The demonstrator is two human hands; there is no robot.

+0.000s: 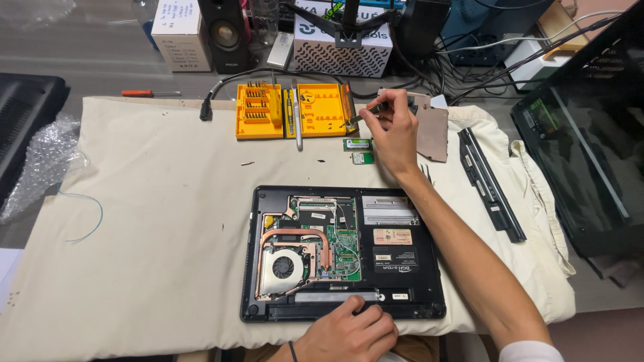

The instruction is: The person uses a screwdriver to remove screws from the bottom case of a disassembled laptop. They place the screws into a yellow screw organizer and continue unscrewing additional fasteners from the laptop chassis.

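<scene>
An opened laptop [343,251] lies underside-up on a cream cloth [154,221], its fan and copper heat pipe bared; beyond it stands a yellow bit case [293,110], open, with two small green circuit cards [359,150] just beside it; a long black battery [490,182] lies well apart to the right; the right hand [392,127] reaches over the laptop to the case's edge, fingers pinched on a slim screwdriver [362,114]; the left hand [349,332], fingers curled loosely, rests on the laptop's near edge.
</scene>
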